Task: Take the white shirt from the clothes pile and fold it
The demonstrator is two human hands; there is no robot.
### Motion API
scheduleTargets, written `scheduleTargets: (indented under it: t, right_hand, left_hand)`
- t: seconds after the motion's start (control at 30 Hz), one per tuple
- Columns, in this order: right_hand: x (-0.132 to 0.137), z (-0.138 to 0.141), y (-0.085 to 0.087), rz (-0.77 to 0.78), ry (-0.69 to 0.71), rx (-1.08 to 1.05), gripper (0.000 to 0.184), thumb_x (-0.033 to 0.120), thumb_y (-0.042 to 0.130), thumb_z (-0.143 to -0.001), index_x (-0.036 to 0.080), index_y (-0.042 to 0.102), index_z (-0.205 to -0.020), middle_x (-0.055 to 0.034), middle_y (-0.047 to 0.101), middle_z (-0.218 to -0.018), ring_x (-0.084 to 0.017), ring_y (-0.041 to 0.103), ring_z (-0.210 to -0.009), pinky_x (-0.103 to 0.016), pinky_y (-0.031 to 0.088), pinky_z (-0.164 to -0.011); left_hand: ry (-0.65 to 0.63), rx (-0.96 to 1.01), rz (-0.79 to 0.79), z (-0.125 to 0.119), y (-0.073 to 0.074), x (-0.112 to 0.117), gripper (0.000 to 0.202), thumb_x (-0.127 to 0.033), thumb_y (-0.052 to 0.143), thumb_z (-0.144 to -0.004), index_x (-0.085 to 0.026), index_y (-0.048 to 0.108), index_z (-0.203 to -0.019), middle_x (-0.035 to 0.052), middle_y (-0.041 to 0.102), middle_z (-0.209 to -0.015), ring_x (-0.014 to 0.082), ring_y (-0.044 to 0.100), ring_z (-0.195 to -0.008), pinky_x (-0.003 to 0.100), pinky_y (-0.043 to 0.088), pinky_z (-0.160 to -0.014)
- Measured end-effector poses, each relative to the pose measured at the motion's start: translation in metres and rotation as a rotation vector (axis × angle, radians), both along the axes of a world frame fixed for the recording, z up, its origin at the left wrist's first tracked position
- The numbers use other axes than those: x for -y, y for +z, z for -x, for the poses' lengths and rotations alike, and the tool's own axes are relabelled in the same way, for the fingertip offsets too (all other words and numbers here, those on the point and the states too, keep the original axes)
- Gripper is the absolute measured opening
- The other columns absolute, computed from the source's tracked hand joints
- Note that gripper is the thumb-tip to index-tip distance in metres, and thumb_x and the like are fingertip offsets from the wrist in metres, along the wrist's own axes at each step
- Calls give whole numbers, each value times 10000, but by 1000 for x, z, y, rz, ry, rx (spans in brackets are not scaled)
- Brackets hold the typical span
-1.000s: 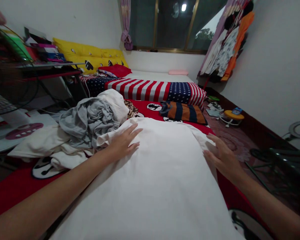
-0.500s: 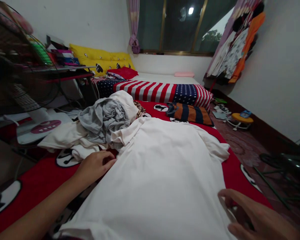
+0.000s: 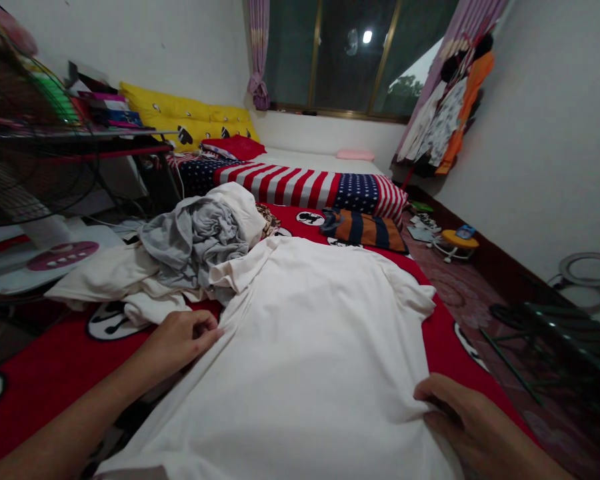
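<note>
A white T-shirt (image 3: 310,347) lies spread over a red patterned blanket (image 3: 45,373), its short sleeves pointing away from me. My left hand (image 3: 185,340) is closed at the shirt's left side, with thumb and fingertips pinching the edge. On the opposite side my right hand (image 3: 460,413) grips the right edge, and the cloth creases toward its fingers. Beyond my left hand is a heap of grey and white clothes (image 3: 205,233), touching the left sleeve. A folded brown and navy striped garment (image 3: 365,229) rests past the shirt's collar.
A fan (image 3: 45,240) stands on the left beside a cluttered desk (image 3: 130,143). Across the back is a bed with a flag-patterned cover (image 3: 285,185). A yellow stool (image 3: 457,240) and a dark folding chair (image 3: 570,333) stand on the floor at right.
My right hand has closed on the shirt's right edge, where its fingers were apart before. My left fingers have drawn together on the left edge. The view has shifted slightly to the right.
</note>
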State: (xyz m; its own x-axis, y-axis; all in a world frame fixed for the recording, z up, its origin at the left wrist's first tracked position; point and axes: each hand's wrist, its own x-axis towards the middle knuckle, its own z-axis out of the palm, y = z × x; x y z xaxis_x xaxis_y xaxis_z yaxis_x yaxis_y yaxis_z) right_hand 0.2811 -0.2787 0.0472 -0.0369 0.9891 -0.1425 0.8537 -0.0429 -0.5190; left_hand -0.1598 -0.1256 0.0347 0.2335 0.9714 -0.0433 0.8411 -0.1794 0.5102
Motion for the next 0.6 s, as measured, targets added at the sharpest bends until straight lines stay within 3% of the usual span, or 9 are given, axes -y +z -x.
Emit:
scheduleTargets:
  t: [0.1,0.17,0.27,0.37,0.47,0.53,0.6]
  right_hand:
    - [3,-1,6,14,-27,-38,188,321,560,-747,244,680,-870,-49,707,-876,-217,663,-817,-252,532,-725]
    - [5,0,4,54,-39,-45,212,334,582,-728,242,694,-883,-47,706,-863,-217,660,-799,-249,531,-708]
    - [4,1,0,124,-14,-89,222,312,605,-729,240,707,-912,-38,706,-885,-210,652,-826,-245,520,-733]
    - [-8,-4,5,203,52,-203,193,335,642,-747,229,718,-888,-37,707,-871,-207,645,-826,-239,508,-717]
    - [-36,-21,15,205,16,-302,261,437,624,-791,193,710,-826,-39,675,-738,-183,618,-676,-239,484,-585]
    - [-60,-38,18,38,-113,-328,334,496,629,-780,172,698,-830,-42,658,-701,-174,593,-616,-256,477,-554]
    - [-83,-56,17,-204,-283,-320,358,506,666,-735,172,691,-859,-50,675,-739,-182,602,-636,-280,494,-588]
  left_hand:
    - [89,-67,-47,21,2,-3,308,-480,521,-779,-210,639,-690,4,655,-632,190,593,-623,261,388,-607]
    - [56,-160,-41,30,6,-4,295,-453,507,-797,-212,630,-682,13,661,-650,202,605,-648,271,382,-613]
    - [26,-421,-57,22,19,-3,234,-382,518,-793,-215,641,-685,39,673,-699,244,620,-696,286,358,-591]
    - [10,-556,-202,-16,46,-3,198,-378,553,-783,-228,678,-817,63,692,-799,272,634,-745,305,386,-606]
    - [-182,-344,-312,-79,69,-10,296,-439,543,-835,-227,687,-984,80,701,-919,250,644,-808,320,455,-685]
    - [-353,-228,-295,-124,70,-20,277,-399,498,-885,-226,702,-957,73,700,-923,234,649,-844,325,480,-738]
    - [-434,-169,-294,-161,57,-34,255,-313,486,-898,-231,699,-1012,79,695,-996,223,653,-912,326,491,-812]
